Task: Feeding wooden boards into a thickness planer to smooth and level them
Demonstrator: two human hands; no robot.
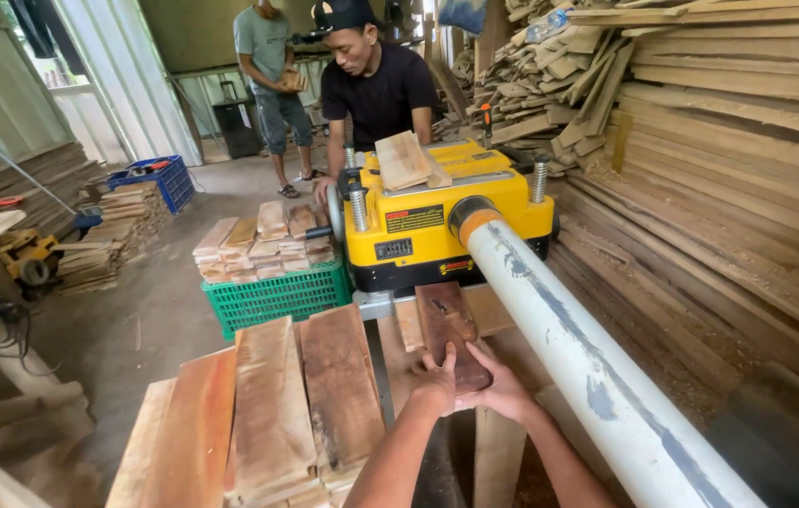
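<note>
A dark brown wooden board (449,325) lies on the outfeed table of a yellow thickness planer (442,221), its far end at the machine's mouth. My left hand (435,381) and my right hand (501,386) both grip the board's near end, thumbs on top. A paler board (409,325) lies beside it on the left. Just left of my hands, stacks of rough planks (272,414) lie side by side.
A person in black stands behind the planer, short boards (406,160) lying on its top. Another person stands further back. A white dust pipe (573,362) runs from the planer to the lower right. A green crate (277,296) holds wood blocks. Stacked planks (728,141) fill the right wall.
</note>
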